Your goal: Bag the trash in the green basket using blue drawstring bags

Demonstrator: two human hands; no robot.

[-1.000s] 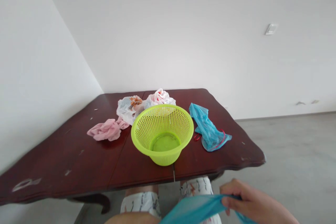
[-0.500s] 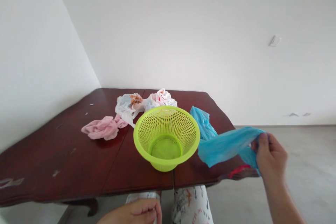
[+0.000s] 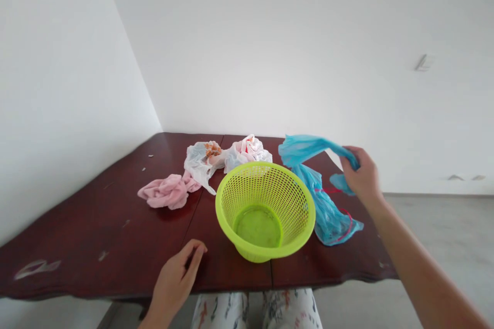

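My right hand [image 3: 360, 172] is closed around a thin blue plastic bag [image 3: 309, 146], raised over the right part of the table. The bag's loose end trails left behind the basket's rim. Below it, more crumpled blue plastic [image 3: 334, 221] with red drawstring lies on the table; whether it joins the held piece I cannot tell. A lime green plastic basket [image 3: 266, 254] stands upright between my hands, with nothing seen inside. My left hand [image 3: 177, 272] is over the table's front edge, left of the basket, its fingers curled together and holding nothing.
On the dark red wooden table [image 3: 127, 247], a pink cloth [image 3: 165, 192] lies left of the basket. Behind are a crumpled white plastic bag [image 3: 198, 159] with an orange print and another white-and-pink bundle [image 3: 249, 151]. White walls [image 3: 250, 51] stand behind and left.
My right hand has moved up and left, lifting the blue bag, whose far end has swung upward. My left hand has risen from my lap to the table's front edge. The view has shifted slightly.
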